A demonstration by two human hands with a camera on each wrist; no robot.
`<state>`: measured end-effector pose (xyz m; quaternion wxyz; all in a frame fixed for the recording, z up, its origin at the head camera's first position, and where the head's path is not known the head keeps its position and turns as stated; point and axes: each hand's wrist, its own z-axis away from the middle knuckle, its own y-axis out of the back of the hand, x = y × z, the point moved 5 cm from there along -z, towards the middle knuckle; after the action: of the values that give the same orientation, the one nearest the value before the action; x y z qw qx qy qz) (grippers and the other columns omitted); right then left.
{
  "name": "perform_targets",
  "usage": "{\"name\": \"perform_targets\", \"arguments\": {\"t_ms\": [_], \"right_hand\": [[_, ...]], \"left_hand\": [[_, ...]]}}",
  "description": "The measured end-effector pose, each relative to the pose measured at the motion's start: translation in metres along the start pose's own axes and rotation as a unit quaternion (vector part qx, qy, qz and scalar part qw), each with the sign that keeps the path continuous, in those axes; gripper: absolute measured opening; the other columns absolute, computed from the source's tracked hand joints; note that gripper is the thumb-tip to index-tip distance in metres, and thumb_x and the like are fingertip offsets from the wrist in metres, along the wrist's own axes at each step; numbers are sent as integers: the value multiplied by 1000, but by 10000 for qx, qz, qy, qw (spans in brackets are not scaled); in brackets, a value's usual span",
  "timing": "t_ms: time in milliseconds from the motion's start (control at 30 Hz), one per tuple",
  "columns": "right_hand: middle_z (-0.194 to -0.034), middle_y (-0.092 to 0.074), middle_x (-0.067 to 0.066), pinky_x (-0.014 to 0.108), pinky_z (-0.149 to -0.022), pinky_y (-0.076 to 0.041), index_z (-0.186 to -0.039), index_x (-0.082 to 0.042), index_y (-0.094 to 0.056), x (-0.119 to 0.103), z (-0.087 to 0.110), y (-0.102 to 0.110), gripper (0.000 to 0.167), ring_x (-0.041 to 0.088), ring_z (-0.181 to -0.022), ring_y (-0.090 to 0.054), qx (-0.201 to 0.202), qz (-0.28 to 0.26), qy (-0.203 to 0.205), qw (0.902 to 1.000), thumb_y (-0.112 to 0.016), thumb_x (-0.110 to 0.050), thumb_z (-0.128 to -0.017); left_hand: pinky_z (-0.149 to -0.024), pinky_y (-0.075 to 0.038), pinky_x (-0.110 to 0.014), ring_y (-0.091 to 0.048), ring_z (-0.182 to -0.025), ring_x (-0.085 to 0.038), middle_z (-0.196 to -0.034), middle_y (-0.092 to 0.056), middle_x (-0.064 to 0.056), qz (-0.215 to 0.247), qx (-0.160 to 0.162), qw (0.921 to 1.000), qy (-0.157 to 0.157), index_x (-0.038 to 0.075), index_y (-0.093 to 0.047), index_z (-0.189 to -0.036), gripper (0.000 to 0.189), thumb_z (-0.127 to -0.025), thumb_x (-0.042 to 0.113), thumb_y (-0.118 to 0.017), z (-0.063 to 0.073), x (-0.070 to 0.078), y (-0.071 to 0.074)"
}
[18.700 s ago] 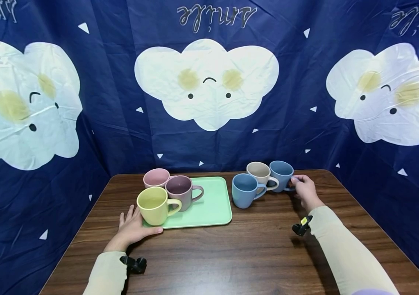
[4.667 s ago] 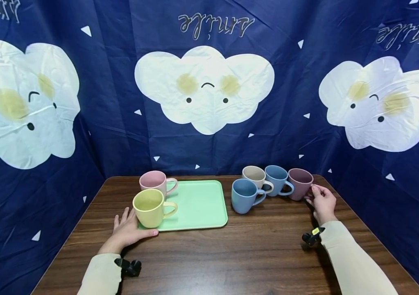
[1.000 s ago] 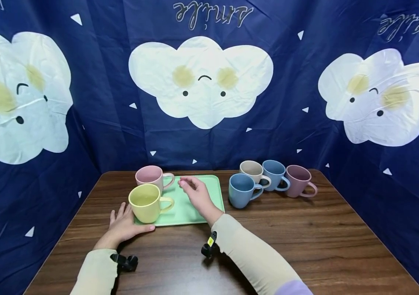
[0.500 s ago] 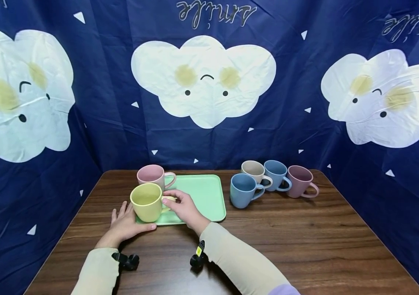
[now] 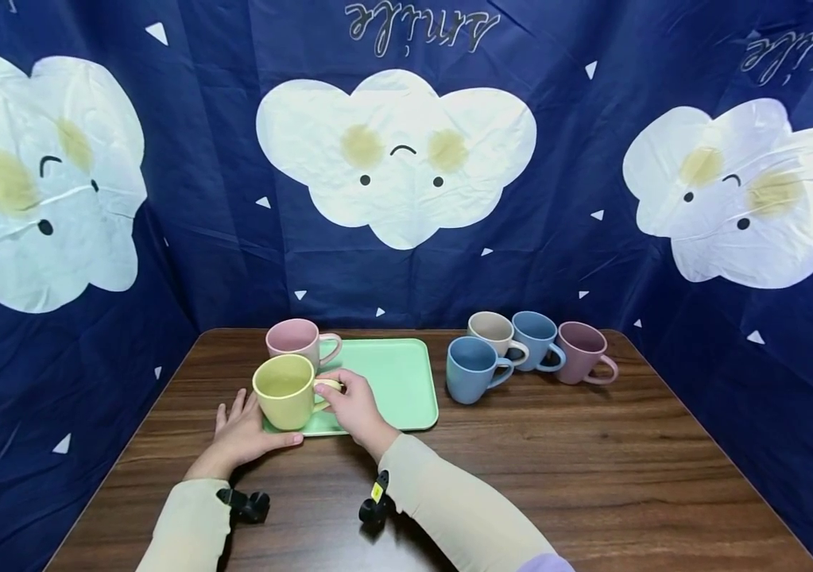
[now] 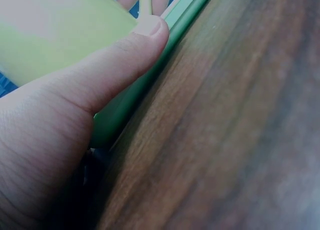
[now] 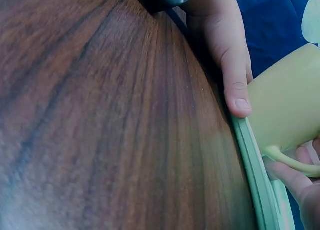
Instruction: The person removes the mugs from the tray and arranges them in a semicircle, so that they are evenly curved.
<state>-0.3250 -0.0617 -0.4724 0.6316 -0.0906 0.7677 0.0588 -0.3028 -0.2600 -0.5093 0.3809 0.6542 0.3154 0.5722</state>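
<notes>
A yellow mug (image 5: 283, 393) stands at the near-left corner of a light green tray (image 5: 392, 389), its handle facing right. My right hand (image 5: 358, 407) pinches that handle between thumb and fingers. At the tray's near-left corner rests my left hand (image 5: 249, 433), fingers spread behind the mug and thumb stretched along the front rim. The left wrist view shows that thumb (image 6: 120, 62) lying on the tray edge beside the mug. Behind the yellow mug is a pink mug (image 5: 293, 340) on the tray, handle also to the right.
Right of the tray, on the wooden table (image 5: 556, 469), stand a blue mug (image 5: 469, 373), a beige mug (image 5: 489, 330), a second blue mug (image 5: 533, 338) and a mauve mug (image 5: 578, 353) at the far end. A navy cloth (image 5: 406, 286) with clouds hangs behind.
The mauve mug went from the tray to the right end of the mug group. My right hand then came back left over the tray and took the yellow mug's handle. The left hand stayed.
</notes>
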Motion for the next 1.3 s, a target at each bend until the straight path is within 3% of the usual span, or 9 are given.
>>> {"name": "perform_targets", "arguments": {"t_ms": [167,400,767,933,1067,1300], "right_hand": [[-93,-69,3,36,-74,-62,-105,3,-72,2,2,6,14,39,-90,-71,15,148,-27,9999,-71,-7,-94],[-89,-69,4,38,-74,-62,-103,4,-71,-2,4,16,14,38,-88,-72,10,214,-54,9998,-70,-8,-95],[-91,-70,7,41,-75,-62,-103,7,-70,-15,1,29,14,45,-92,-70,79,155,90,9998,-69,-5,-95],[-91,-70,8,43,-76,-62,-104,6,-70,-26,0,42,15,30,-86,-71,135,377,122,9991,-69,-7,-96],[-98,-72,17,47,-79,-61,-107,8,-69,-33,-2,54,17,17,-81,-69,130,295,83,9994,-67,-6,-97],[-101,-71,24,48,-79,-61,-109,11,-67,-43,3,74,20,19,-80,-70,72,287,86,9995,-66,-6,-98]], "left_hand": [[-110,5,-77,-3,-146,-60,-159,-18,-38,-1,-50,10000,-10,-4,-19,-158,128,-71,69,-78,2,2,-3],[-110,4,-77,-2,-147,-59,-161,-14,-36,-82,-32,10000,-13,-4,-11,-159,132,-72,70,-77,0,0,-1],[-109,3,-78,-3,-147,-59,-161,-15,-36,-150,-37,9999,-28,-7,-16,-157,131,-71,72,-76,-1,-3,-1],[-109,4,-78,-2,-147,-59,-161,-14,-36,-139,-64,9999,17,-7,-15,-158,132,-71,73,-75,0,-3,-2],[-109,5,-78,-2,-147,-59,-161,-13,-36,-98,-61,9999,33,-7,-15,-158,132,-71,73,-75,-1,-3,-2],[-109,5,-78,-2,-146,-59,-160,-13,-37,-141,-85,9999,17,-8,-14,-157,132,-72,72,-75,-1,0,2]]}}
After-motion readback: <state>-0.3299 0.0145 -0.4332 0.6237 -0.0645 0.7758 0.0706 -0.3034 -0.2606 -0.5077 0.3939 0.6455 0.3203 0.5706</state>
